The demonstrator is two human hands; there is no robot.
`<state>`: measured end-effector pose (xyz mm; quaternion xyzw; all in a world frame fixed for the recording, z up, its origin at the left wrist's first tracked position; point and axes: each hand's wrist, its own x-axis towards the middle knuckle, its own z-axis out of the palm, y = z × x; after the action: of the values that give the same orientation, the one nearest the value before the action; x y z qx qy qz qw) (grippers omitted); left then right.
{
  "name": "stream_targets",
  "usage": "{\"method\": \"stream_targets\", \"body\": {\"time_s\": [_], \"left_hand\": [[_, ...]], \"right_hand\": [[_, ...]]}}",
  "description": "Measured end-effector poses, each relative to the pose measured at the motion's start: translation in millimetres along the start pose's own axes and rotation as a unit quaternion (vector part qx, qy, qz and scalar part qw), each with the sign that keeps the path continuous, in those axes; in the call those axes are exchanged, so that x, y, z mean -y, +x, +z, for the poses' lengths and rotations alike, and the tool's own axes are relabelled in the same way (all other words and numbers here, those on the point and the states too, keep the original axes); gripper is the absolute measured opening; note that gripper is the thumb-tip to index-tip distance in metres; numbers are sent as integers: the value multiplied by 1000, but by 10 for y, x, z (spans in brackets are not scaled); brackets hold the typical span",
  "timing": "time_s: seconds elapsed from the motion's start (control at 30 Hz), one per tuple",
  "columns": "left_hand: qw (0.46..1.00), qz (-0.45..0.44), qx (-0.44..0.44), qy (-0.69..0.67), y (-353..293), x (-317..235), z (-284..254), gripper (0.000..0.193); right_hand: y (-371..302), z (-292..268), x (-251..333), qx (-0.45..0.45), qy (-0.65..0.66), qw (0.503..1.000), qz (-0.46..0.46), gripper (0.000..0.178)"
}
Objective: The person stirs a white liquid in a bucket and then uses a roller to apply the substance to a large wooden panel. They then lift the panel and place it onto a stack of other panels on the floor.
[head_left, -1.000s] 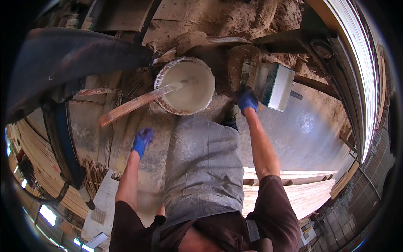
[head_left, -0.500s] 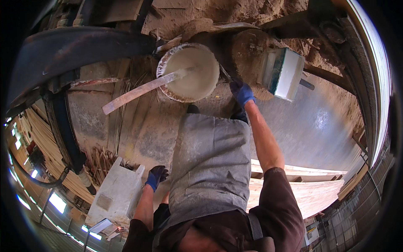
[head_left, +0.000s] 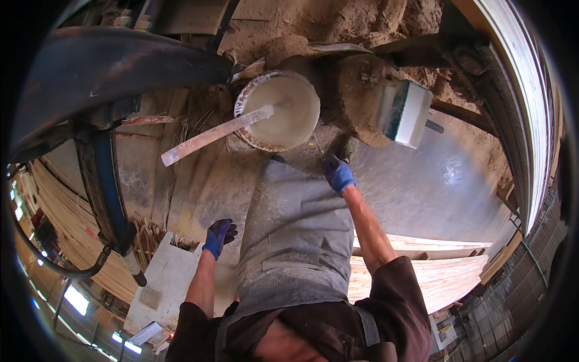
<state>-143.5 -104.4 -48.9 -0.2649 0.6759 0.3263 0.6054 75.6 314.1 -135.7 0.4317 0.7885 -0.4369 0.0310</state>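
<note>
Bucket of pale paste (head_left: pixel 253 143) sits just past the grey apron (head_left: pixel 295 235), wooden stick (head_left: pixel 211 136) poking out. Left hand (head_left: pixel 219 236) hangs left of the apron, fingers loosely spread; right hand (head_left: pixel 339 174)'s by its far right corner, can't tell if it's gripping anything.

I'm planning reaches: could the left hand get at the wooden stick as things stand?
Probably yes, stretching forward: the left hand looks empty, and nothing visible blocks the way to the wooden stick.
</note>
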Motion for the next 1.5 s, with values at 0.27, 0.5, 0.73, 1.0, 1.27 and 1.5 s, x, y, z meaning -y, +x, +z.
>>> {"method": "stream_targets", "body": {"time_s": [0.27,0.5,0.73,1.0,1.27,1.5], "left_hand": [[998,6,-3,-66,68,-59,50,32],[991,-4,-26,-132,-94,191,71,31],[986,-35,-31,-159,-167,552,160,32],[986,-20,-20,-162,-177,522,319,36],[988,-24,-20,-148,-55,555,368,33],[996,-17,-9,-85,-105,308,238,34]], "right_hand": [[-29,-67,419,8,-63,998,25,24],[537,-313,811,83,-158,984,25,36],[442,-130,269,148,-388,906,-80,41],[252,-584,848,210,-383,900,-9,43],[117,-1183,807,11,-194,980,53,42],[974,-1009,291,-264,-27,963,55,47]]}}
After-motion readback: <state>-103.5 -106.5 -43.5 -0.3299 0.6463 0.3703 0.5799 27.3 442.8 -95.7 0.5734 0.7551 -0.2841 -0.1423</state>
